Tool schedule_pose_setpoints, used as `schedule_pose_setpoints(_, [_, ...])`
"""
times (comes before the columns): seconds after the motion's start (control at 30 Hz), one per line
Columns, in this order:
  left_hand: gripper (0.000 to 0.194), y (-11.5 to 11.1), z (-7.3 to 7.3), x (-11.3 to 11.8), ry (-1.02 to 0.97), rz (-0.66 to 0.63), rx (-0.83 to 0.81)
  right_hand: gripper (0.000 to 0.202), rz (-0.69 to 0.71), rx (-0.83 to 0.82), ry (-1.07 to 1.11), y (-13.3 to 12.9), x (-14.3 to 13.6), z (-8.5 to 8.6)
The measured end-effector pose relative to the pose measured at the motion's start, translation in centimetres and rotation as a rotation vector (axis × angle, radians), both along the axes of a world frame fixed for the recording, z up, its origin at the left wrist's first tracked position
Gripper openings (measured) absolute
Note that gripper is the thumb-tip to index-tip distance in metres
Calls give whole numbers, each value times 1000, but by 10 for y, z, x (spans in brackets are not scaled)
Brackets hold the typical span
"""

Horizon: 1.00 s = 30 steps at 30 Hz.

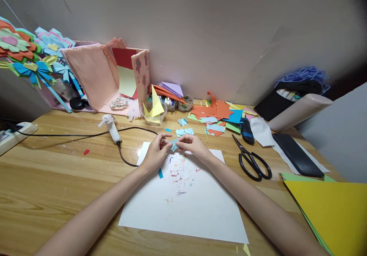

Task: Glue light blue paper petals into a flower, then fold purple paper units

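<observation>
Blue piece (174, 145) pinched in fingertips of left hand (157, 148) and right hand (194, 146), sheet's (186, 217) 12 o'clock edge. Uneven pull could crease it. Scrap (160, 173) at 7 o'clock: forearm could sweep it. Cord (124, 159), 8–9 o'clock: wrist snag could drag glue gun (113, 130).

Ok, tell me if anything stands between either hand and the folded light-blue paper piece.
Nothing visible does: the left hand and the right hand both hold the light-blue paper piece at their fingertips.
</observation>
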<state>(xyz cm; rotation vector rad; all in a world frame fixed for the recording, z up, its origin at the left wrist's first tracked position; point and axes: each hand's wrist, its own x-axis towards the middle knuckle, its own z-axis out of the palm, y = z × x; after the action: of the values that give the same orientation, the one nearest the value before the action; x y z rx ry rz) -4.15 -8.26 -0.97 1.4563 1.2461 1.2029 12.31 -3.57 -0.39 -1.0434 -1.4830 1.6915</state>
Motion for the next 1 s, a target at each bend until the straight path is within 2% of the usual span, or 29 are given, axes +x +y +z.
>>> schedule_pose_setpoints(0.13, [26,0,-1,1,0,-14,-5,24,4,44,-10,-1,-1,-3])
schedule_pose_setpoints(0.33, [34,0,0,1,106,-18,39,25,-72,144,18,-8,-7,-8])
schedule_pose_setpoints(0.67, [35,-3,5,2,141,-62,36,21,-61,254,-73,-12,-8,-7])
schedule_pose_setpoints(0.8, [35,-4,9,2,120,-32,51,18,-63,260,-45,-10,-7,-9])
schedule_pose_setpoints(1.0, [33,2,4,-1,90,21,36,17,-93,265,-62,-9,-7,-13])
